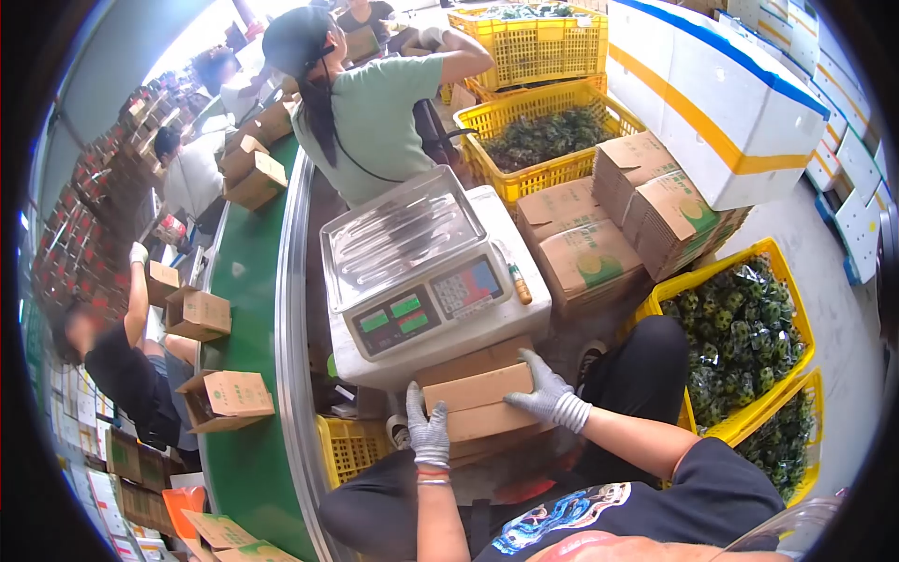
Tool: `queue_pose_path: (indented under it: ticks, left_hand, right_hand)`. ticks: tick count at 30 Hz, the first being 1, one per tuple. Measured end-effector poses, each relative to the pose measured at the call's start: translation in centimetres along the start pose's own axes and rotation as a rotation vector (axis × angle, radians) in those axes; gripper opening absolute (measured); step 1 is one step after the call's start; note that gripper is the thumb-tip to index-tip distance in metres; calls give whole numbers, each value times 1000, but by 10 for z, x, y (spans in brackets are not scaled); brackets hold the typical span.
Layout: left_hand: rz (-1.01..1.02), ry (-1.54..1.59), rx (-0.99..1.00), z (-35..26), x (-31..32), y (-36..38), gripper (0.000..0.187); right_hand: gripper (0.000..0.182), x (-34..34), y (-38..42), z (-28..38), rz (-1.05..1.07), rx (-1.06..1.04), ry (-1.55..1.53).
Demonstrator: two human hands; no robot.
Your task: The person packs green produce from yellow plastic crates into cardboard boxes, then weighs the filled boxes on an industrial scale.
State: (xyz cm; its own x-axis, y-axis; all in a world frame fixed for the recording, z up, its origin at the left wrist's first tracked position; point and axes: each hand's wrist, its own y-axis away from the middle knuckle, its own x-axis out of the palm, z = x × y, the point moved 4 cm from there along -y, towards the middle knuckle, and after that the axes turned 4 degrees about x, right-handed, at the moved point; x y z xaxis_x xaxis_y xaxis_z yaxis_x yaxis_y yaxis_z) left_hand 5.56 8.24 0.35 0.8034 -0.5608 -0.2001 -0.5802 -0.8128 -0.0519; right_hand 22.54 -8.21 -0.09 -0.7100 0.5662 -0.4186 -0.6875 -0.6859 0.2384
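Observation:
A brown cardboard box (479, 393) is in front of my knees, with a flap raised along its far side. My left hand (429, 426), in a grey knit glove, grips the box's left end. On the opposite end my right hand (548, 391), gloved alike, presses with thumb and fingers at the edge. Just beyond the box stands a weighing scale (407, 244) with a steel pan and lit green displays, resting on a white foam box (440, 351). What the box contains is hidden from this angle.
A green conveyor belt (248, 328) carrying open cartons (228, 401) runs along my left. Bundled flat cartons (585, 244) stand ahead right. Yellow crates (803, 328) hold dark green bagged produce (735, 328). Co-workers sit along the belt; a person in green (384, 122) is ahead.

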Motion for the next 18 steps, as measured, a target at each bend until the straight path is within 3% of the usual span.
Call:
queue_pose_path:
  ticks: [2, 3, 6, 9, 18]
  left_hand:
    - [33, -28, -21, -5, 1, -2, 59]
    - [15, -182, 37, -4, 0, -2, 58]
    - [17, -453, 169, -5, -4, -1, 62]
    - [36, -548, 168, -12, -8, 1, 68]
    - [12, -298, -3, 1, -14, 0, 70]
  right_hand:
    - [77, -8, -8, 13, 128, 104, 68]
    - [74, -14, -7, 25, 170, 154, 93]
    - [72, -8, -9, 22, 112, -6, 115]
    - [81, 6, -16, 17, 122, -137, 88]
    - [95, 15, -6, 31, 15, -185, 194]
